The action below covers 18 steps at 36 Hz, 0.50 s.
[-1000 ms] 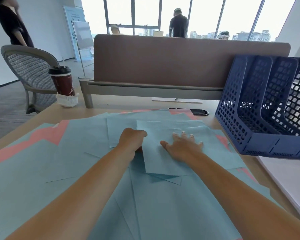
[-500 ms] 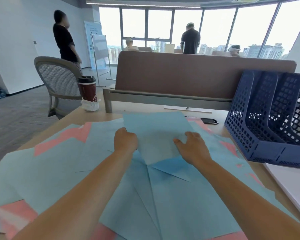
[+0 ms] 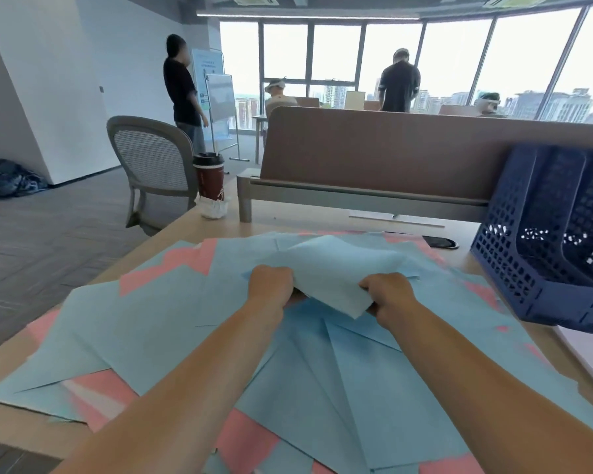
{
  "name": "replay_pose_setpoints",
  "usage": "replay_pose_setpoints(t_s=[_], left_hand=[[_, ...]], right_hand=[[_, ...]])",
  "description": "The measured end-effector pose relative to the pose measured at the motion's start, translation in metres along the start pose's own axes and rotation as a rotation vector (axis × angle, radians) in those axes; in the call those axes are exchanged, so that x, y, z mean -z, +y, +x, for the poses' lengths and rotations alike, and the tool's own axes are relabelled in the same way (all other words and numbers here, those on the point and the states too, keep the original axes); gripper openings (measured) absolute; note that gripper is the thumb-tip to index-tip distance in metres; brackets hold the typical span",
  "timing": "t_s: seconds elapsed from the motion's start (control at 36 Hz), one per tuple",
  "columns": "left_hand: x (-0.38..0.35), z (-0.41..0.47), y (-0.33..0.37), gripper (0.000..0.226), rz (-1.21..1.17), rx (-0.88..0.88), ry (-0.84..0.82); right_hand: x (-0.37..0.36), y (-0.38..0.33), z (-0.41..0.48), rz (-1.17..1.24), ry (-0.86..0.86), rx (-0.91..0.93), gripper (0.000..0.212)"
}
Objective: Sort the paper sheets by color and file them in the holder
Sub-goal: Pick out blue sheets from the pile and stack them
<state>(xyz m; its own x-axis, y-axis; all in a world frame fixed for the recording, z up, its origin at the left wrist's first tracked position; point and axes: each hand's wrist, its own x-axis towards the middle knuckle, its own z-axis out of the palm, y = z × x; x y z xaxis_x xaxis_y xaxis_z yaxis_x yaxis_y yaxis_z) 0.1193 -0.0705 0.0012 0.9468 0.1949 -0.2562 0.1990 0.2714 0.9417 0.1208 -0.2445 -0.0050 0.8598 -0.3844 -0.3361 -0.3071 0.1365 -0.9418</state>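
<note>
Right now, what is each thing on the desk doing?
left hand: curled, gripping the held sheet's left edge
right hand: curled, gripping its right corner
held sheet: blue, raised, bowed
blue sheets: lying spread, overlapping
pink sheets: lying flat, mostly covered
holder: upright, no paper visible inside
cup: upright, lid on

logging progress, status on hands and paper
Left hand, right hand gripping blue sheet. Near edge raised off pile. Holder at right, nothing in between.

Pale blue sheets point(image 3: 356, 371) are laid over pink sheets point(image 3: 185, 261) on the light wood tabletop point(image 3: 288, 224). At its right edge, the navy holder point(image 3: 514, 254) is patterned with grid holes.
</note>
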Motion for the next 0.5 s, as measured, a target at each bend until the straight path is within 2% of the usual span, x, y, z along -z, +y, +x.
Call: replay_pose_setpoints(t_s=[0.08, 0.11, 0.17, 0.19, 0.22, 0.31, 0.39, 0.47, 0.5], left_hand=[[0.007, 0.006, 0.002, 0.020, 0.098, -0.036, 0.035], [0.009, 0.011, 0.003, 0.024, 0.164, -0.057, 0.069], [0.010, 0.017, 0.004, 0.030, 0.371, -0.135, 0.118], [0.011, 0.020, 0.005, 0.020, 0.491, -0.188, 0.121], [0.012, 0.022, 0.007, 0.009, 0.602, -0.227, 0.106], [0.010, 0.035, 0.002, 0.028, 0.798, -0.276, 0.017], [0.005, 0.039, -0.004, 0.006, 0.972, -0.281, -0.081], [0.001, 0.047, -0.012, 0.031, 1.082, -0.261, -0.112], [0.000, 0.050, -0.014, 0.035, 1.100, -0.275, -0.096]], right_hand=[[0.009, 0.001, 0.015, -0.148, 0.072, 0.047, 0.014], [0.013, 0.001, 0.019, -0.207, 0.093, 0.066, 0.015], [0.021, 0.000, 0.026, -0.338, 0.143, 0.118, 0.012], [0.024, -0.002, 0.029, -0.399, 0.167, 0.145, 0.009], [0.025, -0.003, 0.032, -0.448, 0.185, 0.165, 0.009], [0.024, -0.004, 0.036, -0.556, 0.192, 0.225, 0.019], [0.017, -0.002, 0.042, -0.627, 0.197, 0.287, 0.018], [0.005, 0.003, 0.047, -0.673, 0.176, 0.310, 0.005], [0.001, 0.004, 0.049, -0.704, 0.179, 0.313, 0.011]])
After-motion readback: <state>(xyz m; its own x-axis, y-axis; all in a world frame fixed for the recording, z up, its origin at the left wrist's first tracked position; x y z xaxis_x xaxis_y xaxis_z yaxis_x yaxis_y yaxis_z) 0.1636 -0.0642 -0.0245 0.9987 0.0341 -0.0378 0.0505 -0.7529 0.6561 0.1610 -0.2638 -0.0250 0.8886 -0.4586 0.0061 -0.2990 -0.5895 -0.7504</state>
